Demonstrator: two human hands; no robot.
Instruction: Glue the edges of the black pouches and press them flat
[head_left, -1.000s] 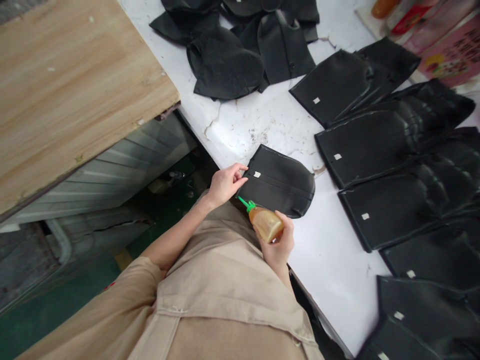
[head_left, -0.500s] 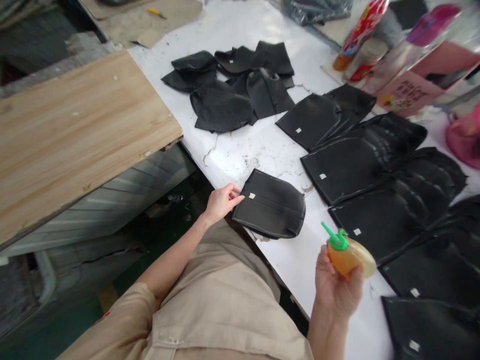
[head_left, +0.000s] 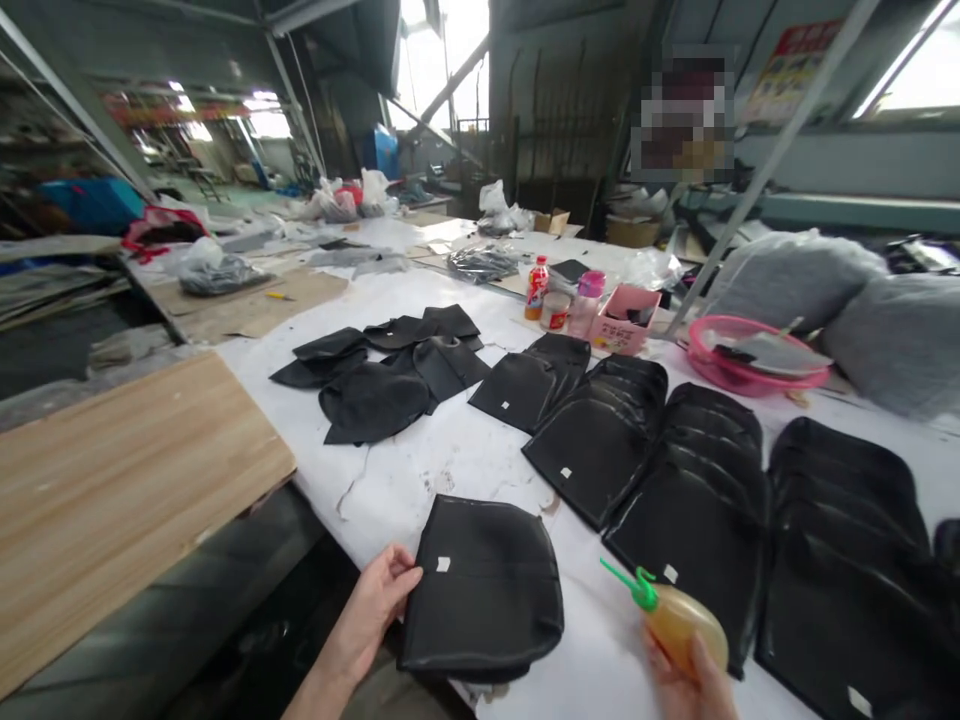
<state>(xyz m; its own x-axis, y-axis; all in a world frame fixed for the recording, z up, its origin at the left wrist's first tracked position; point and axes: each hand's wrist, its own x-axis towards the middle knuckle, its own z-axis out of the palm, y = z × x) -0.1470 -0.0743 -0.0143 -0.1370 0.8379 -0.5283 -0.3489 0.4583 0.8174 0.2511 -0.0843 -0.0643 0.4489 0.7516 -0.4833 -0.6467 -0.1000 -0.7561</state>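
My left hand point(head_left: 364, 615) pinches the left edge of a black leather-like piece point(head_left: 491, 595) at the near edge of the white table. This piece has a rounded right end and a small white label point(head_left: 443, 565) near its left edge. In my right hand point(head_left: 701, 685) is a squeeze bottle point(head_left: 686, 622) of yellowish liquid, its thin green spout pointing up and left. The bottle is to the right of the piece, apart from it. Rows of overlapping black pieces point(head_left: 694, 505) with white labels lie beyond the bottle.
A loose pile of black pieces point(head_left: 382, 395) lies farther back on the white tabletop point(head_left: 442, 450). A wooden board point(head_left: 135, 470) is at left, across a dark gap. Behind the rows stand a red-capped bottle point(head_left: 537, 285), a pink box point(head_left: 625, 318) and a pink basin point(head_left: 757, 370).
My view has tilted up, so the room behind the table now shows. Both hands appear lower in the picture, still holding the black piece and the squeeze bottle.
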